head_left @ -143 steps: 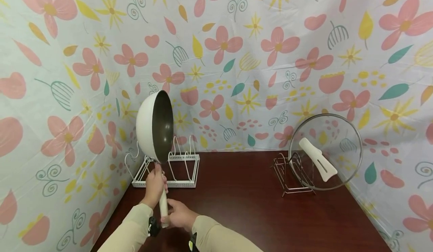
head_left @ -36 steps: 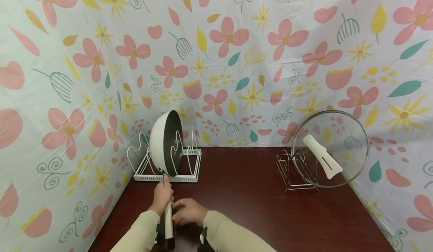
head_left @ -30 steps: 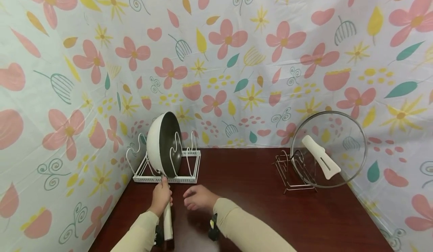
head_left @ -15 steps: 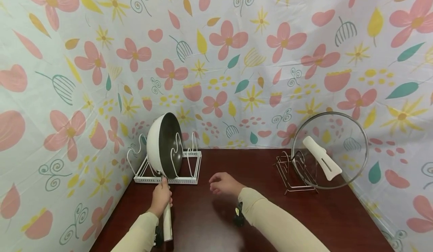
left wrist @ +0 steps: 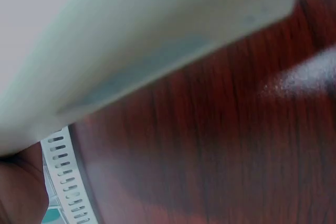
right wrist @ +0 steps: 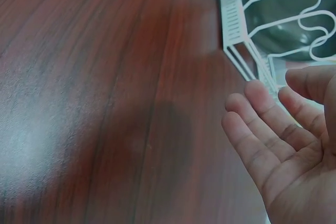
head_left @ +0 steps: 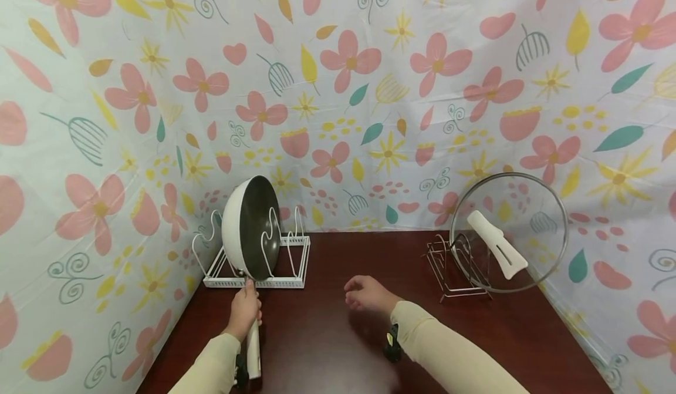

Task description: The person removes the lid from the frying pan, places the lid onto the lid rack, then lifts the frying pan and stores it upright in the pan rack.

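Observation:
A deep white wok with a dark inside stands on edge in a white wire rack at the back left. Its pale handle points toward me, and my left hand grips it near the pan. In the left wrist view the handle fills the upper part, with a bit of the hand at the lower left. My right hand hangs over the middle of the table with loosely bent fingers and nothing in it. The right wrist view shows its bare palm.
A glass lid with a white handle leans upright in a small metal wire rack at the back right. The dark red wooden table meets a flower-patterned cloth behind and at the sides.
The wok has come down from above the white rack into it. My right hand has let go of the handle's end and moved right. My left hand keeps its grip.

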Demonstrator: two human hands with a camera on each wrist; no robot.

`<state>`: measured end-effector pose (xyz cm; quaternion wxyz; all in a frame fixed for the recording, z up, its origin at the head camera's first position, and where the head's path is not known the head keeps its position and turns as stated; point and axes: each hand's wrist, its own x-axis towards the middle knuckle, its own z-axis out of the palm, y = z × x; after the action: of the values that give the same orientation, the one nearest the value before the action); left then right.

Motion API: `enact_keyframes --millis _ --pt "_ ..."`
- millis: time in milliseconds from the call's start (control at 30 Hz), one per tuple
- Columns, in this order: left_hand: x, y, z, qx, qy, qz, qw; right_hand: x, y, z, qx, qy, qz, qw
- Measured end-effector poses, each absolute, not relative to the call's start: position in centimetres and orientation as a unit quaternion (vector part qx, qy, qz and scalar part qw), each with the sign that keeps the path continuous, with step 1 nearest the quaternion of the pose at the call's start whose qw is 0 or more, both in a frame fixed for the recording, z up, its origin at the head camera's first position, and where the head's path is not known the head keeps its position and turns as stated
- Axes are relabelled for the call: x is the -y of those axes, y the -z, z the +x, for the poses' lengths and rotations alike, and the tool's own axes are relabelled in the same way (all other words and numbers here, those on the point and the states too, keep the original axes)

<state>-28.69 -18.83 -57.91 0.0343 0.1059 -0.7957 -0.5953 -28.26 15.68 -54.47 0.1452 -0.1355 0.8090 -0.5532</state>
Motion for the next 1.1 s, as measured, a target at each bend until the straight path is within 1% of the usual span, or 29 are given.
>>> enact_keyframes --millis 400,633,867,933,1100 --pt "18.9 58.7 -29.3 0.787 0.607 0.107 0.024 -17.0 55.0 -27.4 -0.819 0.549 -0.105 0.128" --pt "19.3 59.0 -29.2 0.784 0.611 0.107 0.023 -17.6 55.5 -26.8 -0.818 0.552 -0.098 0.129" --pt "19.9 59.1 -29.4 0.789 0.607 0.093 0.001 -18.0 56.1 -27.1 -0.818 0.552 -0.098 0.126" --pt "20.3 58.8 -29.6 0.822 0.564 0.075 -0.003 -18.2 56.1 -27.2 -0.825 0.542 -0.102 0.122" --pt "21.7 57.3 -29.9 0.930 0.367 0.033 -0.008 -19.4 55.7 -27.5 -0.836 0.528 -0.096 0.116"
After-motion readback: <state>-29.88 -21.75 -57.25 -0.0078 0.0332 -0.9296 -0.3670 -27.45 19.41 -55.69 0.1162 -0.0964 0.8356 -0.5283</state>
